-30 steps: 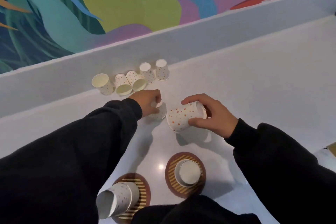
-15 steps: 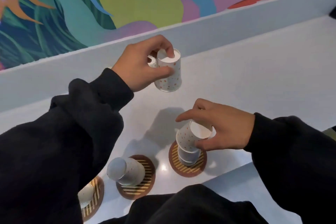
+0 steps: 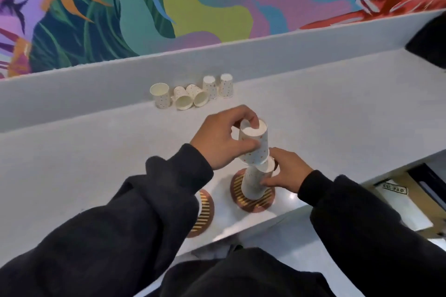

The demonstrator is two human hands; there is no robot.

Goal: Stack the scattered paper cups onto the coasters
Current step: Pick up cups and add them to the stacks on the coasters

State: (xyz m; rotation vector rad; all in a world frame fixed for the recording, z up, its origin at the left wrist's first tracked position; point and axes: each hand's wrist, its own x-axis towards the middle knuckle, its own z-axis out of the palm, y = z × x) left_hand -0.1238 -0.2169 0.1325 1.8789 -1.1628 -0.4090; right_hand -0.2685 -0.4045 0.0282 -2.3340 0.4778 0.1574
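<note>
Paper cup [image 3: 254,145] lower, over stack [image 3: 253,184]

The left hand [image 3: 222,137] pinches a dotted cup [image 3: 255,147] upside down, its rim right at the top of the stack [image 3: 253,183] of cups on a striped coaster [image 3: 251,202]. The right hand [image 3: 287,171] holds that stack by its side. A second coaster [image 3: 205,212] lies near on the left, partly under the sleeve [image 3: 156,200], and five more cups [image 3: 193,94] sit in a row at the back of the bench [image 3: 337,116]: one upright, two on their sides, two upside down.
</note>
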